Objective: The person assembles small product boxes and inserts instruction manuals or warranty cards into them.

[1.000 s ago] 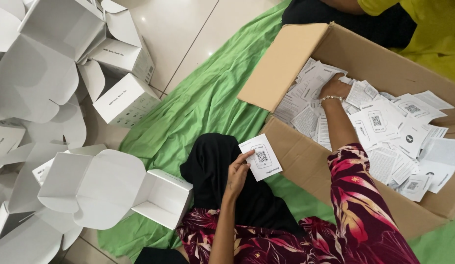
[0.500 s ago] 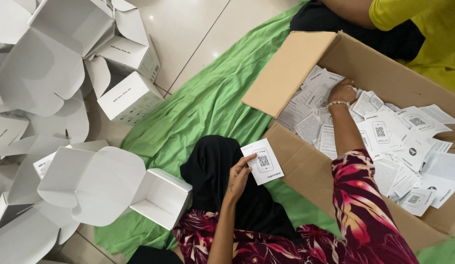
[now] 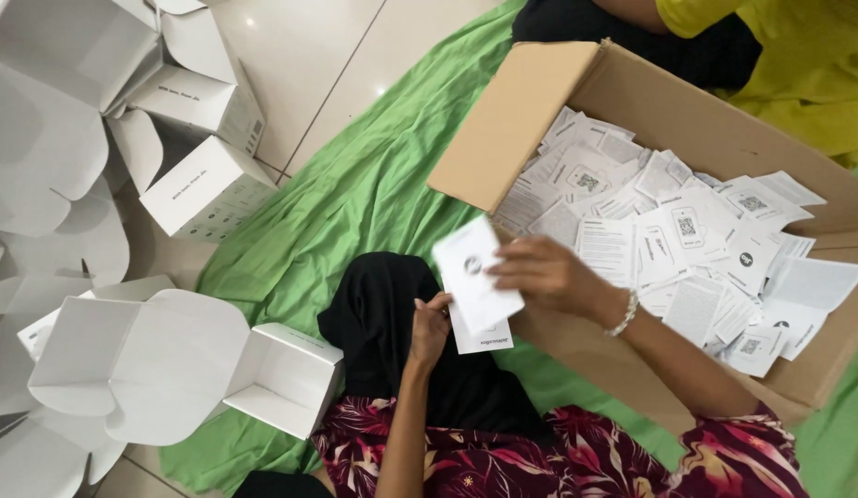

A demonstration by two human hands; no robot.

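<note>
Nearest the camera, over the black cloth (image 3: 392, 332) on the person's lap, the left hand (image 3: 430, 329) pinches a white card (image 3: 482, 334) by its left edge, thumb and fingertips pressed on the paper; a line of small dark print runs along the card's lower edge. Just above it, overlapping its top, the right hand (image 3: 544, 273) grips a second white leaflet (image 3: 473, 274), tilted and blurred, with a small dark round mark near its middle; the fingers close on its right edge, and a beaded bracelet (image 3: 623, 315) sits on that wrist. Both arms come out of red floral sleeves (image 3: 558, 456).

At the left, on the tiled floor (image 3: 337, 55), stand open white cartons (image 3: 281, 378) with rounded flaps spread wide, one just beside the lap and more piled toward the far left corner; two of those carry small dark print on a side wall.

Beyond the hands, a brown cardboard box (image 3: 687, 115) lies on the green sheet (image 3: 355, 203), its near-left flap folded outward. Inside is a loose heap of white leaflets (image 3: 687, 249), rectangular, many with square black codes or blocks of fine text.

At the far edge, behind the box, another person in a yellow top (image 3: 798, 55) and dark clothing sits
</note>
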